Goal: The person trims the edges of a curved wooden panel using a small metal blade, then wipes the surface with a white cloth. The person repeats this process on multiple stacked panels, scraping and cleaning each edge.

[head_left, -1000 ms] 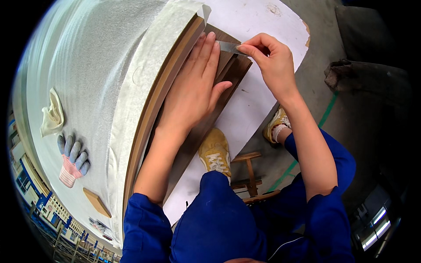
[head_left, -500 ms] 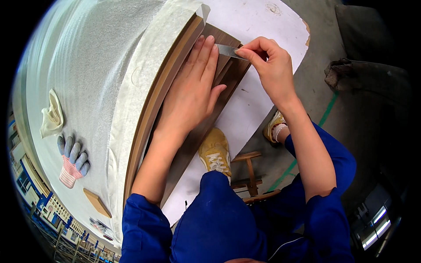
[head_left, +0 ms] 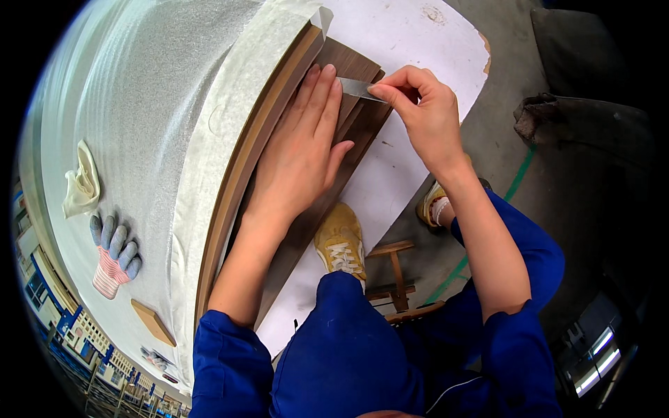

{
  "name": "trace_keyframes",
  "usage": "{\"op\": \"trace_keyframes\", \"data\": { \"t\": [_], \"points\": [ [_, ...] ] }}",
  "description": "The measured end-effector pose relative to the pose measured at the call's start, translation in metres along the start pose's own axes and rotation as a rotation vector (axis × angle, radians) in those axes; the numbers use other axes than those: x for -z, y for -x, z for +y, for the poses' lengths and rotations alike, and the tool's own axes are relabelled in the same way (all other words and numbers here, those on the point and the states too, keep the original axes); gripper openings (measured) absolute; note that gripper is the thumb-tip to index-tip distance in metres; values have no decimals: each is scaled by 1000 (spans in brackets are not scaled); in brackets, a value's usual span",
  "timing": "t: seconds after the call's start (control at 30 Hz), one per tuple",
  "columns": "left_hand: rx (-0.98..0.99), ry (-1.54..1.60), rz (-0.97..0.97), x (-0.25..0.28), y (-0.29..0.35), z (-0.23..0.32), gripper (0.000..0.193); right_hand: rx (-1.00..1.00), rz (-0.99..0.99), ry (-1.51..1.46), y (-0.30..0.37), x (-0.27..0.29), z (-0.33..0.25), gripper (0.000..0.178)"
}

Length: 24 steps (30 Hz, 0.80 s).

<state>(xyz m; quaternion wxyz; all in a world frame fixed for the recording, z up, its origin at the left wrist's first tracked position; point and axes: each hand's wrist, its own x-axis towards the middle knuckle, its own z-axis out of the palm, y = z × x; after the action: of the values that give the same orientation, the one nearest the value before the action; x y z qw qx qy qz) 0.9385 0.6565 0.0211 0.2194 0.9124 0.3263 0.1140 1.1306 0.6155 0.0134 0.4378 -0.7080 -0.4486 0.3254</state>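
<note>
My left hand (head_left: 294, 157) lies flat on a dark brown wood-grain panel (head_left: 345, 61), its fingers straight and pointing away from me, the thumb held apart. Between thumb and fingers my right hand (head_left: 431, 118) pinches a thin, grey, metal-looking strip (head_left: 357, 88). The strip crosses the panel, and its other end meets the fingertips of my left hand. Whether that end passes under those fingertips I cannot tell. Along the panel's left side runs a raised brown edge (head_left: 245, 150) with pale cloth beside it.
On the white-covered surface at left lie a pink and grey work glove (head_left: 115, 258), a crumpled off-white cloth (head_left: 82, 182) and a small tan block (head_left: 153, 322). A white board (head_left: 425, 42) lies beneath the panel. My yellow shoe (head_left: 340, 237) rests on it, near a wooden stool (head_left: 398, 279).
Both hands have slid slightly toward me along the panel, and the strip has come with them. The left hand stays flat and the right keeps its pinch.
</note>
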Motion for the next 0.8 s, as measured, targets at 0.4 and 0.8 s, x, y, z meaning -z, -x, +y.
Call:
{"op": "trace_keyframes", "data": {
  "t": [0.4, 0.8],
  "points": [
    [17, -15, -14, 2, 7, 2, 78, 0, -17, -7, 5, -2, -1, 8],
    [15, -24, -38, 5, 14, 3, 80, 4, -31, -30, 11, -4, -2, 8]
  ]
}}
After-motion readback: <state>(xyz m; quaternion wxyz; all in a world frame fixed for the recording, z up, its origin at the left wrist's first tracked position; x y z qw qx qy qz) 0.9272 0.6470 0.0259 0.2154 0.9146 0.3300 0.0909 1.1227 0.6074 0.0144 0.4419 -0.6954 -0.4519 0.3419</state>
